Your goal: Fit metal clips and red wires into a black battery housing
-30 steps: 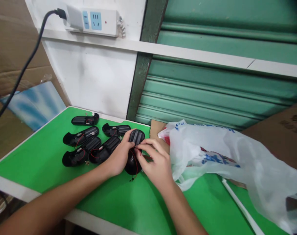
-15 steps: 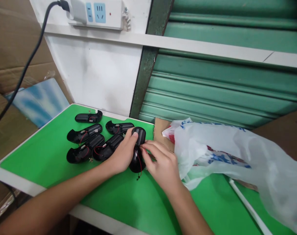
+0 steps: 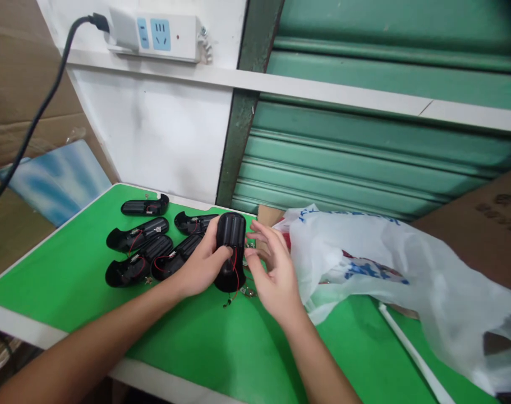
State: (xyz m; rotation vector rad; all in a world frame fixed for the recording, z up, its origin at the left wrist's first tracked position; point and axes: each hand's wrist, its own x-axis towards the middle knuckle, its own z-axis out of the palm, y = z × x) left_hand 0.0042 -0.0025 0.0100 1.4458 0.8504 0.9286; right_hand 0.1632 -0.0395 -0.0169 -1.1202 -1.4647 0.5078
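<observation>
My left hand [image 3: 207, 261] is closed around a black plastic housing [image 3: 231, 230] with a ribbed compartment and a rounded, curved end. Its thumb presses near the middle of the part, and red wires trail from there down past the lower end. Just to the right, my right hand [image 3: 274, 264] has its fingers apart and curled, with nothing visible between them. Small metal pieces [image 3: 248, 292] lie on the green tabletop [image 3: 188, 331] between the housing and that hand. Several similar black housings [image 3: 138, 233] with red wires rest on the left, some touching one another.
A white plastic bag [image 3: 348, 247] with blue print covers the table's right side, over some cardboard [image 3: 268, 216]. A white stick [image 3: 415, 353] lies near it. Behind stand a green shutter [image 3: 364, 129] and a power strip [image 3: 166, 36] with a black cable [image 3: 49, 95].
My right hand has come off the housing and its fingers have spread. The left thumb has moved down to the housing's middle. The whole view has shifted slightly.
</observation>
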